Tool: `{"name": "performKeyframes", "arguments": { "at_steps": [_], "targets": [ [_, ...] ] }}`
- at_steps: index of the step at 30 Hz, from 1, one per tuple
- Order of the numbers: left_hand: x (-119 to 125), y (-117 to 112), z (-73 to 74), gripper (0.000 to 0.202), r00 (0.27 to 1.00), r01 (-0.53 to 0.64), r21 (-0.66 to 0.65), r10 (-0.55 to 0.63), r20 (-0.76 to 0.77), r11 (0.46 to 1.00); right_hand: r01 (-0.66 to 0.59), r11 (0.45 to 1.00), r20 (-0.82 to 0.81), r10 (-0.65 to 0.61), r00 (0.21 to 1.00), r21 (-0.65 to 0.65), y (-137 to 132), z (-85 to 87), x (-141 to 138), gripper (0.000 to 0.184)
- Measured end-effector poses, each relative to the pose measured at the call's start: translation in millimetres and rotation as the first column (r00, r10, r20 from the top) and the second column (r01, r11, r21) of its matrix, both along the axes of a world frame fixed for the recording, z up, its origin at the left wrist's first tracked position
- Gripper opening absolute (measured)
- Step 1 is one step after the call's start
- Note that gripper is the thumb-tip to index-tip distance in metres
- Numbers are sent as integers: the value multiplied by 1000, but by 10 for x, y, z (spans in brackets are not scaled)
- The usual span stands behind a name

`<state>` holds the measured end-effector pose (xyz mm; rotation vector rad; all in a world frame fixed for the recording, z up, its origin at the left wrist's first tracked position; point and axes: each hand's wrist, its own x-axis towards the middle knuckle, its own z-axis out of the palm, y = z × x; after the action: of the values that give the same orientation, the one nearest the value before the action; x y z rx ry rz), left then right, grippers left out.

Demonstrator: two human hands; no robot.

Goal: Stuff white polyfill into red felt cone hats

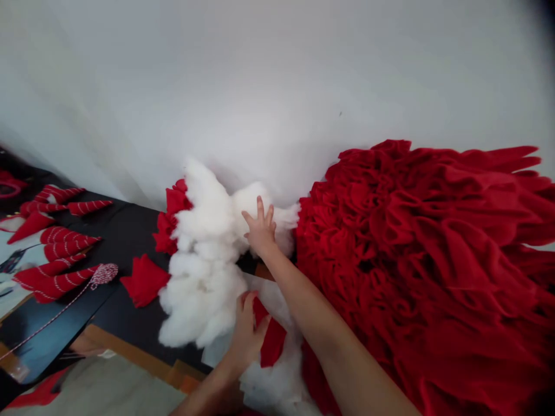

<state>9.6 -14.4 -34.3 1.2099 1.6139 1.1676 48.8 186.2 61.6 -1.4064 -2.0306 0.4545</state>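
My left hand (247, 332) is closed on a small red cloth piece (273, 341), which hangs between thumb and fingers. My right hand (261, 230) reaches further out with its fingers spread, resting on or just over fluffy white stuffing (254, 199); contact is hard to tell. More of this stuffing (203, 294) lies heaped to the left of both hands. Under my left hand are thin, whitish translucent sheets (260, 384), perhaps plastic.
A large pile of folded red fabric (390, 242) fills the right side, against a pale wall (277, 86). Red bundles (145, 280) sit left of the stuffing on a black tabletop (125, 231). Striped red cones (69, 242) and a ball of red-and-white twine (104, 274) lie further left.
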Motion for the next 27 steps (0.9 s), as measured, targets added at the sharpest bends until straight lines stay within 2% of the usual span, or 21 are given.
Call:
{"name": "performKeyframes", "arguments": {
  "at_steps": [2, 4, 6, 8, 10, 13, 15, 18, 20, 22, 24, 25, 27],
  "targets": [
    [-141, 151, 148, 48, 994, 37, 105, -25, -111, 994, -22, 997, -40, 19, 999, -79, 137, -159, 45, 34],
    [-284, 389, 291, 56, 952, 81, 241, -4, -305, 967, -48, 995, -71, 42, 997, -92, 165, -274, 152, 29],
    [-394, 703, 407, 69, 843, 168, 317, 30, -537, 934, -81, 994, -103, 73, 992, -75, 126, -299, 257, 29],
    [-446, 1052, 483, 76, 700, 285, 316, 28, -714, 905, -112, 991, -146, 101, 984, -66, 61, -250, 324, 25],
    [-433, 1374, 521, 73, 593, 327, 279, 34, -804, 903, -119, 990, -197, 102, 975, -72, -4, -181, 362, 19],
    [-342, 1705, 550, 43, 523, 309, 273, 77, -849, 911, -56, 993, -291, 23, 956, -105, -99, -138, 424, 12],
    [-292, 1818, 563, 30, 485, 308, 250, 75, -871, 918, 11, 989, -362, -65, 930, -147, -181, -148, 476, 11],
    [-303, 1902, 554, 26, 454, 304, 219, 62, -889, 927, 68, 970, -474, -174, 863, -232, -380, -123, 556, 16],
    [-362, 1948, 528, 26, 448, 263, 205, 69, -891, 943, 58, 959, -539, -205, 817, -277, -583, -35, 627, 23],
    [-432, 1992, 515, 28, 442, 212, 182, 72, -894, 960, -9, 946, -613, -202, 764, -323, -842, 77, 740, 28],
    [-477, 2000, 544, 37, 437, 187, 160, 63, -897, 969, -153, 910, -709, -185, 681, -385, -1142, 132, 903, 28],
    [-485, 1975, 575, 49, 437, 193, 158, 60, -897, 968, -180, 900, -712, -178, 679, -397, -1302, 111, 1002, 27],
    [-471, 1838, 644, 77, 450, 228, 198, 77, -890, 953, -120, 915, -632, -167, 757, -386, -1639, -49, 1220, 22]
  ]
}}
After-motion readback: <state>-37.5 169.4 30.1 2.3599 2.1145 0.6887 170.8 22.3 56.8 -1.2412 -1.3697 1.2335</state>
